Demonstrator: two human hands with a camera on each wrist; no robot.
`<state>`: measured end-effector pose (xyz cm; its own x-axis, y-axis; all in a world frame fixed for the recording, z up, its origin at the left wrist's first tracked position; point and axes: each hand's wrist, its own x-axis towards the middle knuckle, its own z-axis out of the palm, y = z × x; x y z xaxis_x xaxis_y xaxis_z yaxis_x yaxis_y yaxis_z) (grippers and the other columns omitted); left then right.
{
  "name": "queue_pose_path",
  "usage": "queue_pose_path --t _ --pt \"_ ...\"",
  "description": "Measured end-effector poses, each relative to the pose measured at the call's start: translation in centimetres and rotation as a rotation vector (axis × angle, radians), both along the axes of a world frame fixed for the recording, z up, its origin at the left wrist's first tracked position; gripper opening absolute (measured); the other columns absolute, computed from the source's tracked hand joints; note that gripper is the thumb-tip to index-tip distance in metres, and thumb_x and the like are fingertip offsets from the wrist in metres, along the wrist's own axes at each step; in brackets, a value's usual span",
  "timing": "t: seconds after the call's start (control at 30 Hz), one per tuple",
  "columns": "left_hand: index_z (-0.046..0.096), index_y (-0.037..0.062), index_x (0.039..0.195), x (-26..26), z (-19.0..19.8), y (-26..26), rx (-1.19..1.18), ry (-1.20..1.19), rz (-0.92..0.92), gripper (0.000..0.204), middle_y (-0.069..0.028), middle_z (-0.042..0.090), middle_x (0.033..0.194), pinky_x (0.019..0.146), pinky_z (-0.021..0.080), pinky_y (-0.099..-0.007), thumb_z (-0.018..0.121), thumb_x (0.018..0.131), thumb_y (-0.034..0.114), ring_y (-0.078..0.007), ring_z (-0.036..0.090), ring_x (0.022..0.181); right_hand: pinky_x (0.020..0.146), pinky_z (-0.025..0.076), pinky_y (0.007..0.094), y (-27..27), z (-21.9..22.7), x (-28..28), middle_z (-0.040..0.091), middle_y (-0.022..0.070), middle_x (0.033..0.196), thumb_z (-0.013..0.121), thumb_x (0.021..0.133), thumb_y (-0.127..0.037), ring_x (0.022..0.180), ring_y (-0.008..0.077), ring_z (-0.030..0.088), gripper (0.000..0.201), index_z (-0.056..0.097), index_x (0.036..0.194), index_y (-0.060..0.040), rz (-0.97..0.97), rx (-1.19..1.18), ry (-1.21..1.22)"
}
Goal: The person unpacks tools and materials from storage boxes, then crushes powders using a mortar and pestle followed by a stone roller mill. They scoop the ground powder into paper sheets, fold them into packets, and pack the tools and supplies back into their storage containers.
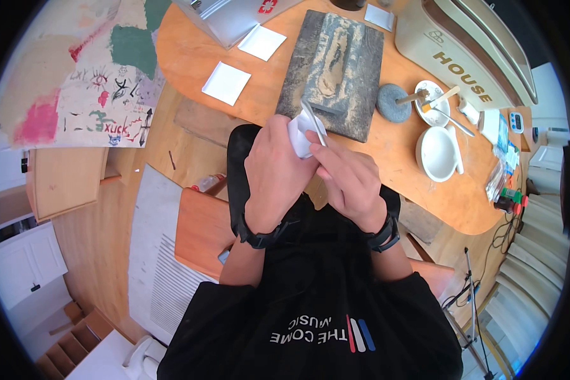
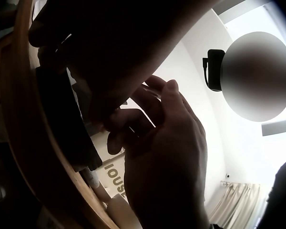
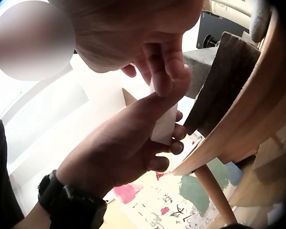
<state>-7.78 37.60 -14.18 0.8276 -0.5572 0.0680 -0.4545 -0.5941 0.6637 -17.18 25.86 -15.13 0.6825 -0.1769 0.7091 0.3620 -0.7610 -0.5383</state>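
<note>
Above the lap, at the near edge of the table, my left hand [image 1: 269,174] holds a small folded white paper packet [image 1: 299,136]. In the right wrist view the left fingertips [image 3: 179,132] curl round the white paper [image 3: 164,130]. My right hand [image 1: 354,180] pinches a thin silvery metal tool [image 1: 311,117], which lies along the packet's upper side and overlaps it. Just beyond the hands, a dark stone slab [image 1: 294,82] carries a raised grey block [image 1: 326,101] with tan powder [image 1: 337,63] spread over it. The packet's inside is hidden.
Two white paper squares [image 1: 227,83] lie left of the slab, near a silver case [image 1: 234,16]. To the right stand a round grey stone [image 1: 394,104], a small dish [image 1: 429,95] with tools, a white mortar [image 1: 436,158] and a cream HOUSE box [image 1: 437,47].
</note>
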Motion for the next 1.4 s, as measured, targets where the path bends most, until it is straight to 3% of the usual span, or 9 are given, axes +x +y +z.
queue_pose_path --t 0.2,0.27,0.37,0.43,0.6,0.8,1.0,1.2,1.4 --pt "0.055 0.0031 0.112 -0.5 0.1 0.0 -0.065 -0.069 0.026 0.042 -0.02 0.068 0.099 0.079 0.053 -0.0474 0.081 0.082 0.017 -0.0413 0.066 0.096 0.063 0.06 0.0371 -0.3 -0.1 0.0 0.073 0.0221 0.102 0.081 0.076 0.003 0.077 0.0324 0.074 0.036 0.07 0.11 0.0074 -0.064 -0.104 -0.069" --pt "0.055 0.0031 0.113 -0.7 0.2 0.0 -0.071 -0.071 0.03 0.043 -0.0202 0.067 0.101 0.079 0.053 -0.0473 0.081 0.081 0.015 -0.0411 0.066 0.097 0.062 0.056 0.0332 -0.2 0.1 0.0 0.075 0.0163 0.093 0.082 0.075 0.004 0.074 0.0282 0.073 0.028 0.074 0.102 0.0019 -0.111 -0.068 -0.031" --pt "0.055 0.0022 0.121 -0.8 -0.2 0.2 -0.135 -0.115 0.017 0.049 -0.0204 0.065 0.108 0.083 0.053 -0.0476 0.081 0.08 0.011 -0.0416 0.065 0.1 0.06 0.059 0.0366 -0.8 0.1 0.3 0.069 0.0167 0.091 0.078 0.07 0.006 0.073 0.0295 0.071 0.033 0.07 0.102 0.0057 -0.067 -0.137 -0.052" --pt "0.053 0.0025 0.128 -0.6 -0.6 0.7 -0.23 -0.186 -0.085 0.062 -0.0155 0.062 0.109 0.079 0.054 -0.0456 0.086 0.076 0.016 -0.0374 0.063 0.103 0.059 0.059 0.0367 -1.2 0.2 0.4 0.068 0.0162 0.091 0.077 0.069 0.005 0.072 0.0293 0.071 0.033 0.07 0.101 0.0055 -0.069 -0.164 -0.073" --pt "0.055 0.0019 0.129 -1.4 -1.5 1.6 -0.272 -0.055 -0.058 0.065 -0.0146 0.061 0.108 0.076 0.055 -0.0422 0.088 0.075 0.017 -0.0355 0.065 0.096 0.059 0.059 0.0375 -2.0 -0.1 0.4 0.067 0.016 0.09 0.076 0.068 0.005 0.071 0.0299 0.07 0.033 0.07 0.1 0.0055 -0.039 -0.187 -0.058" --pt "0.059 0.0012 0.125 -0.8 -2.0 1.2 -0.278 -0.129 -0.01 0.064 -0.0144 0.061 0.109 0.071 0.056 -0.0403 0.091 0.073 0.022 -0.0344 0.068 0.09 0.062 0.059 0.0371 -2.1 0.4 -0.2 0.072 0.0179 0.094 0.074 0.073 0.007 0.075 0.0303 0.072 0.03 0.07 0.102 0.0065 -0.046 -0.146 -0.06" --pt "0.057 -0.0009 0.127 -0.5 -2.0 0.5 -0.249 -0.231 -0.009 0.07 -0.0154 0.06 0.111 0.07 0.058 -0.042 0.092 0.073 0.028 -0.0346 0.069 0.091 0.067 0.055 0.0326 -3.4 1.8 -0.6 0.074 0.0166 0.094 0.067 0.087 0.012 0.075 0.0265 0.07 0.025 0.071 0.111 0.0065 -0.156 0.159 0.011" --pt "0.055 -0.0027 0.131 -0.9 -1.7 -0.3 -0.192 -0.172 0.006 0.073 -0.0152 0.058 0.111 0.068 0.059 -0.0412 0.09 0.075 0.028 -0.0348 0.069 0.089 0.065 0.05 0.0303 -3.8 1.3 0.1 0.065 0.0124 0.09 0.07 0.088 0.01 0.074 0.0215 0.063 0.022 0.073 0.109 0.0041 -0.238 0.208 -0.048" --pt "0.053 -0.0036 0.137 -1.5 -2.0 -0.4 -0.175 -0.239 0.006 0.076 -0.0151 0.054 0.114 0.065 0.059 -0.0412 0.088 0.076 0.026 -0.0341 0.069 0.089 0.064 0.049 0.0296 -4.0 1.7 0.3 0.066 0.0136 0.09 0.067 0.086 0.013 0.075 0.0214 0.063 0.023 0.073 0.107 0.0056 -0.248 0.204 -0.135"
